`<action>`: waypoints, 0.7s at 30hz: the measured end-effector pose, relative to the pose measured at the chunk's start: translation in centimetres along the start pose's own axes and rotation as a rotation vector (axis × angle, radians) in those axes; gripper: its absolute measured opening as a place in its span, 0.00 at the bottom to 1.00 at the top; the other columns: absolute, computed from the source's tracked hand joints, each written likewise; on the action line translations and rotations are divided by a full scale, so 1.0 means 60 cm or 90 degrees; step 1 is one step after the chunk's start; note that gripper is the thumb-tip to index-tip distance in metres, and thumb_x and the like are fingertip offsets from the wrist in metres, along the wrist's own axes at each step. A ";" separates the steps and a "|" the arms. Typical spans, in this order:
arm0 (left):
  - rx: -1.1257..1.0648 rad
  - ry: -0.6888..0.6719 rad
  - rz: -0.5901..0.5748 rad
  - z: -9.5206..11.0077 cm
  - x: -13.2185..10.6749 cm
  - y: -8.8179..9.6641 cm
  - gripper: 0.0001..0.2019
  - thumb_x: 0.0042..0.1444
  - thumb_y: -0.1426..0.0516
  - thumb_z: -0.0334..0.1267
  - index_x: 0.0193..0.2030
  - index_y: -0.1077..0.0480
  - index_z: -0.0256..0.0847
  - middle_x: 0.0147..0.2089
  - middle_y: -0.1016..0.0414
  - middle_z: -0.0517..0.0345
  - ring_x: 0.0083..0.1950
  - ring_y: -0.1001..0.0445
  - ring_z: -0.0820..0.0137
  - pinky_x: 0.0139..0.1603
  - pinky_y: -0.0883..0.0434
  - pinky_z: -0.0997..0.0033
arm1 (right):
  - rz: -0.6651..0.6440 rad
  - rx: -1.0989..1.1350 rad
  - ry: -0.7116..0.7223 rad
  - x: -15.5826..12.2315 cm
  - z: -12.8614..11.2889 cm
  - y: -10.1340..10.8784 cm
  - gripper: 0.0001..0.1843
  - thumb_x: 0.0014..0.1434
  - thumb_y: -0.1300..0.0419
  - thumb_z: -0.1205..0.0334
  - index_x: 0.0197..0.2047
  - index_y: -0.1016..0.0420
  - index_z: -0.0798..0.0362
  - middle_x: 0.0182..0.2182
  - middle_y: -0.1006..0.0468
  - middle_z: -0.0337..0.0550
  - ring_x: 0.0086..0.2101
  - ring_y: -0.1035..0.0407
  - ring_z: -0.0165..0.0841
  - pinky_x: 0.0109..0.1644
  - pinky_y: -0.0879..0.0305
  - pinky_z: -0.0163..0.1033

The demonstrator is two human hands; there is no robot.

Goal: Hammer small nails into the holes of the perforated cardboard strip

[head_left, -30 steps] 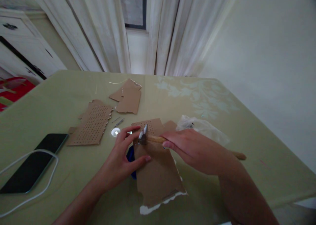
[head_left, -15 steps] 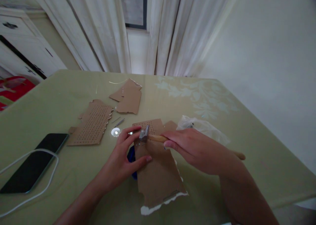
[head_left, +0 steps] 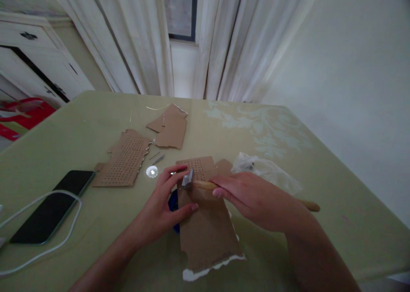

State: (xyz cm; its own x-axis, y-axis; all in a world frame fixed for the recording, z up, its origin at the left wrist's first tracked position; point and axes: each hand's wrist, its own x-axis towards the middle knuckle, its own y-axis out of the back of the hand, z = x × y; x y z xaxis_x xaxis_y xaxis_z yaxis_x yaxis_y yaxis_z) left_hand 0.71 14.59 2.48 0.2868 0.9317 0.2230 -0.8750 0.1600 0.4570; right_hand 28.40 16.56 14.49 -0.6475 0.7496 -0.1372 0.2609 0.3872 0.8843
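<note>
A piece of brown cardboard (head_left: 208,232) with a torn white edge and rows of small holes at its far end lies in front of me. My left hand (head_left: 169,196) grips its left side, thumb flat on top and fingers curled near the hammer head. My right hand (head_left: 248,196) is closed round the wooden handle of a hammer (head_left: 205,185). The metal head is over the cardboard, right beside my left fingertips; whether a nail is under it is hidden. Something blue (head_left: 173,202) shows partly beneath the cardboard's left edge.
Left of my hands lie a hole-punched cardboard piece (head_left: 124,162), several nails (head_left: 158,159), a shiny round disc (head_left: 152,171) and a phone (head_left: 54,206) with a white cable (head_left: 75,215) across it. Cardboard scraps (head_left: 173,132) lie farther back. A clear plastic bag (head_left: 269,172) is behind my right hand.
The hammer head has come down slightly toward the cardboard by my left fingers. The view has shifted a little to the left. Both hands keep their hold.
</note>
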 end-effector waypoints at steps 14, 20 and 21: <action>0.568 0.103 0.137 -0.121 0.054 0.056 0.21 0.74 0.47 0.44 0.66 0.20 0.46 0.70 0.21 0.41 0.67 0.26 0.41 0.64 0.27 0.38 | 0.048 -0.034 0.006 -0.008 0.010 0.027 0.23 0.85 0.52 0.52 0.60 0.18 0.52 0.49 0.11 0.52 0.45 0.18 0.48 0.51 0.31 0.49; 0.589 0.118 0.131 -0.118 0.056 0.060 0.18 0.75 0.49 0.42 0.49 0.16 0.44 0.53 0.15 0.41 0.55 0.22 0.44 0.58 0.26 0.43 | 0.026 -0.046 0.004 -0.008 0.007 0.025 0.23 0.85 0.51 0.51 0.61 0.17 0.52 0.52 0.11 0.53 0.48 0.17 0.50 0.52 0.28 0.52; 0.587 0.120 0.134 -0.118 0.057 0.060 0.18 0.74 0.49 0.42 0.47 0.17 0.43 0.52 0.15 0.41 0.54 0.22 0.44 0.58 0.26 0.44 | 0.027 -0.047 0.001 -0.008 0.007 0.025 0.22 0.85 0.51 0.52 0.62 0.18 0.52 0.52 0.10 0.53 0.48 0.17 0.50 0.53 0.28 0.52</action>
State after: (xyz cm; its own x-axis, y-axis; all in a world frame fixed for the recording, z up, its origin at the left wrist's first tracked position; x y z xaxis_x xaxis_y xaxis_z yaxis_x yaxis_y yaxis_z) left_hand -4.22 20.69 -1.22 0.0211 0.9617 0.2732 -0.2278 -0.2615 0.9379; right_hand 29.39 17.04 15.70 -0.6383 0.7635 -0.0975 0.2346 0.3136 0.9201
